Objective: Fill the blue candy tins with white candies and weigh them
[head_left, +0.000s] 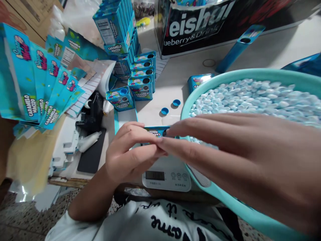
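Observation:
My left hand [132, 147] is curled around the near side of a small blue candy tin [154, 132] held over the scale [167, 180]; its fingers cover much of it. Stretched across from the right, my right hand [225, 154] has its fingertips at the dark opening of the tin and against the left fingers. Its thumb and palm are hidden, so I cannot see any candy in it. Beneath that hand is a turquoise basin [187, 110] full of pale blue and white candies [240, 100]. Two blue caps [165, 110] lie beyond the tin.
Several open-holed tins [141, 88] stand in a row, one capped tin [120, 98] in front. Stacked candy boxes [115, 26] rise behind. Flat blue cartons [37, 80] fan out at left, near a black tape dispenser [92, 112]. A black cardboard box [195, 30] sits at the back.

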Available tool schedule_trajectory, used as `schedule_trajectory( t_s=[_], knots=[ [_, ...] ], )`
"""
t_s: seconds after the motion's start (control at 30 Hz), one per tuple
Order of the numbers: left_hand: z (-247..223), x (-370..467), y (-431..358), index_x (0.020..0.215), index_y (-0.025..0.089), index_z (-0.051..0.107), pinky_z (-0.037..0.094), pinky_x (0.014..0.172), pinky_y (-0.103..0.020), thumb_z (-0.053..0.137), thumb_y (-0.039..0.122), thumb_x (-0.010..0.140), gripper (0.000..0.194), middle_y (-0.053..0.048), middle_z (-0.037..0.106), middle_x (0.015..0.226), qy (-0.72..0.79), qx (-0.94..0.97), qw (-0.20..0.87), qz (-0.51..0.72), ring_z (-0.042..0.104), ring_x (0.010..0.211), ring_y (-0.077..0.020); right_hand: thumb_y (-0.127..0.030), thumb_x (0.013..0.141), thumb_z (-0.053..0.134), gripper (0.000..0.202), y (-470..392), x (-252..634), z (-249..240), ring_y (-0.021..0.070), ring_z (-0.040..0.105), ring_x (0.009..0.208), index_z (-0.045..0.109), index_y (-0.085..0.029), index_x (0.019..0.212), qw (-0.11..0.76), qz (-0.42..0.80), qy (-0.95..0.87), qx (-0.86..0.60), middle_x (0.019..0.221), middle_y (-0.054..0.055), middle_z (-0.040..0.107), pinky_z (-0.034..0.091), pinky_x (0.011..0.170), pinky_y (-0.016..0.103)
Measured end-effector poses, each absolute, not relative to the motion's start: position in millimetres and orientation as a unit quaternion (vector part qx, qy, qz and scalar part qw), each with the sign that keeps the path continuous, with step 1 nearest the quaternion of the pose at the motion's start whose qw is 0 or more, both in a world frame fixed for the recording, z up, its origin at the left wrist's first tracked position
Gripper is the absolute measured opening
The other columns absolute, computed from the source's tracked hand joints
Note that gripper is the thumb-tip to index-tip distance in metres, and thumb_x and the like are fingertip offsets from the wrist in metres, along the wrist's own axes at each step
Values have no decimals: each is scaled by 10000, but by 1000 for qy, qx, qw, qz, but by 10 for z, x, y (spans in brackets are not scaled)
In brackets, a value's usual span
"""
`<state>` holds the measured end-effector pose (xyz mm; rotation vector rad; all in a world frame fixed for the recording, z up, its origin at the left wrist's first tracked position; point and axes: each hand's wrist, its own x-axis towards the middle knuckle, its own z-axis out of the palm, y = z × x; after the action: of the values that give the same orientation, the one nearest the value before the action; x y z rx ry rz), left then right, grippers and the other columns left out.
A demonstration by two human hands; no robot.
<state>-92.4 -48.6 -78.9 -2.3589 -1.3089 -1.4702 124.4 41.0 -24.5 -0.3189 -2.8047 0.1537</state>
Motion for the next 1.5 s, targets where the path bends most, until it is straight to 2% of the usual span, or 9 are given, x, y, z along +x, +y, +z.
schedule_trajectory(
  t_s=[0.2, 0.37, 0.53, 0.67, 0.8, 0.97, 1.1, 1.23, 1.5],
  knots=[
    [-803, -892, -481, 862, 241, 549, 593, 728, -321, 639, 229, 1007, 171, -21, 774, 898, -388, -740, -88, -543, 704, 782, -152, -235, 1032, 459, 278, 257, 1177, -178, 189, 672, 827, 734, -228, 1073, 206, 116, -968, -81, 998, 52, 745, 515, 690, 323],
    [-837, -883, -471, 928, 237, 556, 594, 701, -325, 666, 189, 984, 132, -33, 787, 884, -366, -732, -138, -557, 712, 759, -160, -220, 1009, 493, 258, 250, 1171, -199, 171, 641, 744, 734, -221, 1100, 217, 147, -961, -86, 956, 53, 744, 507, 660, 299],
    [-855, -917, -472, 1098, 229, 583, 625, 815, -358, 606, 85, 973, 193, -60, 797, 1031, -377, -741, -105, -546, 755, 920, -179, -185, 1007, 438, 274, 332, 1225, -221, 194, 596, 739, 705, -207, 950, 217, 65, -971, -73, 922, 74, 710, 447, 635, 346],
    [-843, -1011, -458, 1145, 262, 615, 609, 923, -393, 766, 235, 914, 278, -47, 747, 1093, -460, -717, -44, -522, 731, 1044, -210, -106, 953, 376, 300, 480, 1346, -219, 211, 545, 731, 630, -213, 834, 166, -20, -979, -120, 902, 85, 641, 374, 621, 390],
    [-821, -1092, -445, 1284, 267, 605, 581, 1013, -422, 916, 391, 756, 626, -77, 721, 1245, -567, -710, -85, -409, 695, 1188, -272, -59, 844, 356, 286, 590, 1415, -206, 197, 513, 691, 586, -215, 778, 104, -70, -973, -194, 918, 82, 614, 376, 606, 383],
    [-813, -1045, -447, 1097, 248, 703, 591, 683, -290, 841, 204, 727, 398, 1, 791, 978, -651, -665, -191, -312, 760, 839, -219, -28, 850, 375, 339, 573, 1356, -170, 210, 573, 758, 673, -182, 901, 120, -67, -981, -137, 1048, 123, 665, 389, 604, 388],
    [-842, -1002, -426, 1042, 217, 732, 598, 725, -295, 858, 209, 742, 326, -9, 803, 952, -625, -672, -150, -368, 757, 812, -207, -74, 931, 470, 278, 519, 1254, -194, 211, 621, 829, 695, -108, 1091, 153, -32, -982, -102, 1095, 133, 691, 480, 693, 366],
    [-856, -1020, -417, 1111, 211, 724, 609, 852, -320, 823, 305, 860, 286, -53, 806, 1044, -545, -728, -66, -411, 763, 936, -211, -108, 891, 615, 384, 521, 1150, -286, 234, 629, 852, 624, -48, 1270, 166, -40, -981, -86, 1143, 130, 697, 510, 716, 380],
    [-892, -1009, -456, 1440, 255, 549, 613, 913, -342, 761, 267, 922, 559, -57, 800, 1122, -457, -765, 49, -452, 758, 1007, -214, -102, 835, 681, 215, 511, 1155, -249, 228, 638, 779, 650, -133, 1046, 113, -5, -987, -110, 904, 64, 685, 467, 695, 363]
  ],
)
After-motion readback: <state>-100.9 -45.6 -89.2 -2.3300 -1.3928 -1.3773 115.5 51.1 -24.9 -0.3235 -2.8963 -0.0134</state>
